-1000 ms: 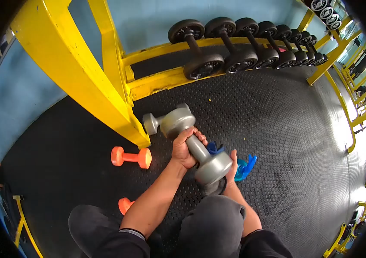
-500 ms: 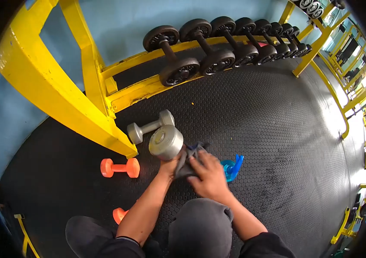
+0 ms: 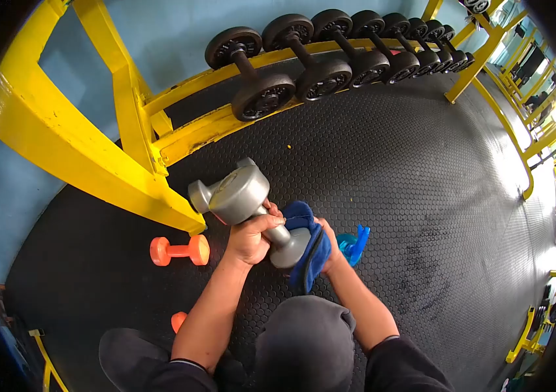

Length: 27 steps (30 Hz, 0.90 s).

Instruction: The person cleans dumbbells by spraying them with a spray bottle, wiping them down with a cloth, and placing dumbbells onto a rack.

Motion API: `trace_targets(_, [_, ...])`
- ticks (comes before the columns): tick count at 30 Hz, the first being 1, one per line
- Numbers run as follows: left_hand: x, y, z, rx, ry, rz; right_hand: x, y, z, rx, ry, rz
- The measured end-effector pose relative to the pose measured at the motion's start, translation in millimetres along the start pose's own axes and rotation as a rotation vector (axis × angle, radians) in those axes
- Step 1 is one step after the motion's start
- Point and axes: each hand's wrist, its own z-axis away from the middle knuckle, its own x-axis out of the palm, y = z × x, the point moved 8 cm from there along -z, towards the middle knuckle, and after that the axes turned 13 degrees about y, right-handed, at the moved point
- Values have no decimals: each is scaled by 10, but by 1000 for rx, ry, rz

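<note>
My left hand (image 3: pixel 252 238) is wrapped round the handle of a silver dumbbell (image 3: pixel 241 194), which is tilted with one head up to the left and the other down to the right. At the lower head, my right hand (image 3: pixel 331 245) grips a dark blue cloth (image 3: pixel 310 255) with a black edge; its fingers are partly hidden behind the fabric. Behind the raised head, a second silver dumbbell (image 3: pixel 199 196) lies on the floor, mostly covered. Just right of my right hand is a blue spray bottle (image 3: pixel 355 245).
An orange dumbbell (image 3: pixel 180 251) lies on the black rubber floor (image 3: pixel 415 196) to the left; another orange head (image 3: pixel 178 321) shows beside my left forearm. A yellow rack (image 3: pixel 88 170) stands ahead and left, carrying a row of black dumbbells (image 3: pixel 263 97).
The held dumbbell has tilted, bringing its handle and lower head into view. The cloth has turned from its grey side to blue, and my right hand has moved to its right side.
</note>
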Motion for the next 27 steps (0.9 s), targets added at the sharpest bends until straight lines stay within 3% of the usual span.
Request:
trace_targets(3, [-104,-84,-28,-26,75,44,90,42,240,-3,161,-27])
trace_targets(5, [-162,-188,-23,-12,112,51,3,114,301,-6,101,-136])
trace_targets(7, [-249,-267,-62,117,134,-243,-58,149,330,-79,202,-168])
trace_targets(9, [-263,-295,-32,294,193,-677,-161,165,422,-139,295,-5])
trace_targets(10, [-105,-162,24,741,79,-1000,-258,254,385,-125,283,11])
trace_targets(11, [60,-190,155,1187,-53,-1313,-547,390,323,-92,419,67])
trace_targets(12, [67,-190,119,1183,-75,-1287,-655,428,327,-63,555,125])
trace_targets(13, [32,-166,125,1190,-59,-1288,-659,410,362,-58,547,139])
trace_targets(15, [-178,-307,-59,694,-65,-1079,-269,239,575,-234,318,525])
trace_targets(17, [-330,-421,-247,469,-48,-1406,-437,299,577,-280,368,619])
trace_targets(19, [-339,-395,-318,170,-1,-1676,-569,334,677,-205,507,1175])
trace_targets(20, [-368,-372,-332,62,14,-1764,-590,417,731,-134,557,1164])
trace_targets(23, [-569,-392,-500,98,-40,-1991,-1023,796,618,-124,605,1030])
trace_targets(25, [-731,-388,-660,82,-51,-2036,-952,856,615,-68,609,1116])
trace_targets(27, [-878,-315,-798,32,46,-2091,-1006,972,499,-122,590,1006])
